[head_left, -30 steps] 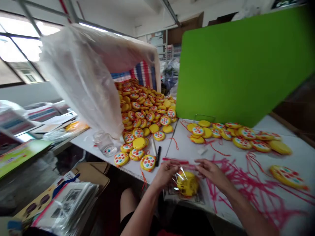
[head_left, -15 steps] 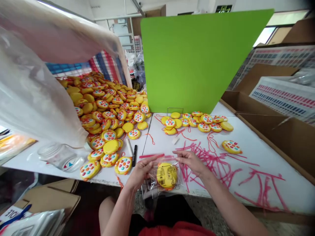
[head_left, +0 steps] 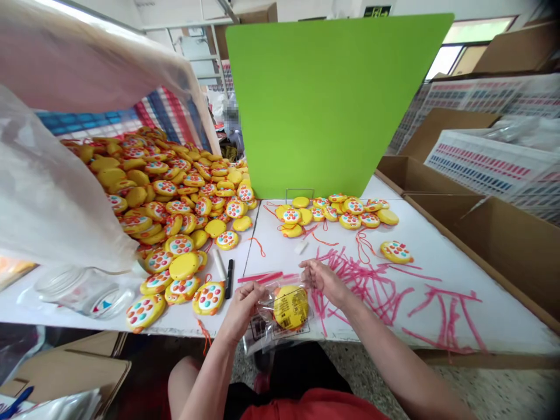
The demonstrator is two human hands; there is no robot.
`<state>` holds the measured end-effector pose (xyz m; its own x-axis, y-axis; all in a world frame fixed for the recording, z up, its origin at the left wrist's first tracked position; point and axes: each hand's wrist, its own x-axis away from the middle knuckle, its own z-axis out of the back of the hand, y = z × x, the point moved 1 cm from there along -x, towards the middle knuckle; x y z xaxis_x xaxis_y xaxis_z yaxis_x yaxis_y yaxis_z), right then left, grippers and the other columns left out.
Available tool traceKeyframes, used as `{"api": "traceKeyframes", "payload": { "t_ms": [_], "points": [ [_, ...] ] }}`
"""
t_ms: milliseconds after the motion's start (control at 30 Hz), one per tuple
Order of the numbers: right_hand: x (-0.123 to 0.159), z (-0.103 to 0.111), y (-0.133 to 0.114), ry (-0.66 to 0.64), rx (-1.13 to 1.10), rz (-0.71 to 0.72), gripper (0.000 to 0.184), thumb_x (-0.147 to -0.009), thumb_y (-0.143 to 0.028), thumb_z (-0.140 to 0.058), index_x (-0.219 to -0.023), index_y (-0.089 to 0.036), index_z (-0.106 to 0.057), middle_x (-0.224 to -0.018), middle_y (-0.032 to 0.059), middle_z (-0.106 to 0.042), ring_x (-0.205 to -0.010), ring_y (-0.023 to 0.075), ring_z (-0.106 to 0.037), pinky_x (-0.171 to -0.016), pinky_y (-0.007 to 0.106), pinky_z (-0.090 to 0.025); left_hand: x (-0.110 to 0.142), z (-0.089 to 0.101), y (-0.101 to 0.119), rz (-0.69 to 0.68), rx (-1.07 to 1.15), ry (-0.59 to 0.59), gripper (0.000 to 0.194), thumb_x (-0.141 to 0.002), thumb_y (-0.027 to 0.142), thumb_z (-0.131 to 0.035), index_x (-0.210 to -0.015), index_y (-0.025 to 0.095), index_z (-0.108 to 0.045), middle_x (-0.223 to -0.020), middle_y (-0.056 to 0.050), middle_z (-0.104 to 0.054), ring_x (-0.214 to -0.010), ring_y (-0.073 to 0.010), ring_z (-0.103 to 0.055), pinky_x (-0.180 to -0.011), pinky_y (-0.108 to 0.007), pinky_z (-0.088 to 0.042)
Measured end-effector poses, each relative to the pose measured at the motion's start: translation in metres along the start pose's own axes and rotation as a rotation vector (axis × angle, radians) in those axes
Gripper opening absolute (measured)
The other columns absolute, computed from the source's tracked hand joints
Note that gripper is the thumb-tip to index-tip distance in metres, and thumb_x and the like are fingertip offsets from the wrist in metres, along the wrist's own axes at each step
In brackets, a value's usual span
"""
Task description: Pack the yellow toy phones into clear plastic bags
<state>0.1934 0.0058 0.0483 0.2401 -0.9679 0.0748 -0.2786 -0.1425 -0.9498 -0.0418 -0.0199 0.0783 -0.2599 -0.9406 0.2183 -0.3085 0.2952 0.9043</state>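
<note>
From where I stand, the yellow toy sits inside a clear bag at the counter's front edge, between the person's two hands. It lies just right of the left hand and just below the right hand. Dark printing and a barcode show across the toy's yellow face, too small for me to read; up on the back wall, a green sign bears a running figure. The left hand pinches the bag's upper left edge between thumb and fingers. The right hand has its fingers bent by the upper right corner; I can't tell whether they grip the film. Both forearms reach forward, angled inward, the right one stretched out longer over the counter's edge.
</note>
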Motion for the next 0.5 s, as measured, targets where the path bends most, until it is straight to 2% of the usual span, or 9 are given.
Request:
{"api": "traceKeyframes", "payload": {
  "t_ms": [33, 133, 200, 233, 300, 367, 400, 467, 500],
  "points": [
    [0.001, -0.001, 0.0, -0.015, 0.067, -0.008, 0.036, -0.083, -0.055, -0.062, -0.095, -0.02, -0.065, -0.079, 0.0009, -0.061, -0.067, 0.0148, -0.053, -0.061, 0.026, -0.039, 0.0, -0.003, 0.0, -0.006, -0.033, 0.014, 0.038, -0.069, 0.039, -0.075, -0.061, 0.015, -0.047, -0.064, 0.001, -0.055, -0.057, -0.0091, -0.053, -0.053, -0.021, -0.048],
    [0.007, 0.007, -0.003, -0.062, 0.282, 0.016, 0.04, -0.081, -0.056, -0.066, -0.075, -0.016, -0.066, -0.069, 0.0003, -0.059, -0.063, 0.0137, -0.051, -0.059, 0.025, -0.038, -0.002, -0.012, -0.002, -0.035, -0.082, 0.012, 0.033, -0.073, 0.043, -0.072, -0.076, 0.016, -0.052, -0.076, -0.002, -0.063, -0.072, -0.0149, -0.062, -0.062, -0.025, -0.053],
    [0.011, 0.028, -0.007, 0.013, 0.322, 0.049, 0.043, -0.08, -0.058, -0.066, -0.073, -0.016, -0.066, -0.066, 0.0004, -0.059, -0.062, 0.0138, -0.051, -0.056, 0.025, -0.038, -0.004, -0.017, -0.008, -0.08, -0.159, 0.0, 0.038, -0.079, 0.044, -0.066, -0.104, 0.019, -0.053, -0.102, -0.007, -0.067, -0.09, -0.0202, -0.065, -0.072, -0.034, -0.056],
    [0.013, 0.044, -0.011, 0.089, 0.314, 0.058, 0.043, -0.078, -0.059, -0.067, -0.076, -0.016, -0.067, -0.069, 0.0015, -0.062, -0.063, 0.0147, -0.053, -0.055, 0.025, -0.039, -0.004, -0.019, -0.012, -0.108, -0.251, -0.017, 0.047, -0.081, 0.043, -0.064, -0.119, 0.021, -0.047, -0.117, -0.011, -0.063, -0.1, -0.0226, -0.064, -0.08, -0.039, -0.056],
    [0.018, 0.088, -0.021, 0.3, 0.265, 0.069, 0.045, -0.069, -0.059, -0.074, -0.083, -0.016, -0.069, -0.079, 0.0051, -0.067, -0.066, 0.0175, -0.058, -0.053, 0.026, -0.044, -0.005, -0.022, -0.023, -0.167, -0.558, -0.085, 0.063, -0.082, 0.037, -0.062, -0.137, 0.023, -0.036, -0.139, -0.015, -0.049, -0.12, -0.0263, -0.055, -0.097, -0.047, -0.048],
    [0.026, 0.14, -0.038, 0.56, 0.185, 0.114, 0.052, -0.056, -0.057, -0.082, -0.084, -0.016, -0.069, -0.084, 0.0084, -0.069, -0.065, 0.02, -0.06, -0.051, 0.029, -0.048, -0.003, -0.024, -0.036, -0.201, -0.918, -0.192, 0.069, -0.079, 0.031, -0.065, -0.142, 0.022, -0.036, -0.147, -0.015, -0.041, -0.136, -0.0297, -0.038, -0.11, -0.051, -0.035],
    [0.032, 0.167, -0.049, 0.677, 0.166, 0.162, 0.051, -0.054, -0.055, -0.082, -0.084, -0.016, -0.069, -0.088, 0.0103, -0.069, -0.067, 0.0218, -0.062, -0.053, 0.033, -0.051, -0.002, -0.023, -0.042, -0.206, -1.075, -0.241, 0.071, -0.077, 0.028, -0.067, -0.142, 0.022, -0.039, -0.149, -0.014, -0.038, -0.141, -0.031, -0.03, -0.113, -0.052, -0.029],
    [0.047, 0.217, -0.073, 0.993, 0.153, 0.352, 0.042, -0.062, -0.051, -0.076, -0.084, -0.016, -0.067, -0.097, 0.0155, -0.067, -0.076, 0.0267, -0.065, -0.061, 0.04, -0.055, 0.001, -0.021, -0.05, -0.201, -1.309, -0.299, 0.072, -0.074, 0.026, -0.07, -0.141, 0.023, -0.043, -0.152, -0.011, -0.035, -0.144, -0.0334, -0.02, -0.116, -0.054, -0.024],
    [0.056, 0.237, -0.084, 1.144, 0.155, 0.473, 0.038, -0.07, -0.048, -0.07, -0.094, -0.018, -0.066, -0.108, 0.0174, -0.065, -0.086, 0.0291, -0.066, -0.068, 0.044, -0.055, 0.001, -0.019, -0.053, -0.2, -1.385, -0.303, 0.071, -0.075, 0.026, -0.07, -0.14, 0.023, -0.044, -0.152, -0.01, -0.034, -0.144, -0.0341, -0.02, -0.116, -0.054, -0.024]
  ]
}}
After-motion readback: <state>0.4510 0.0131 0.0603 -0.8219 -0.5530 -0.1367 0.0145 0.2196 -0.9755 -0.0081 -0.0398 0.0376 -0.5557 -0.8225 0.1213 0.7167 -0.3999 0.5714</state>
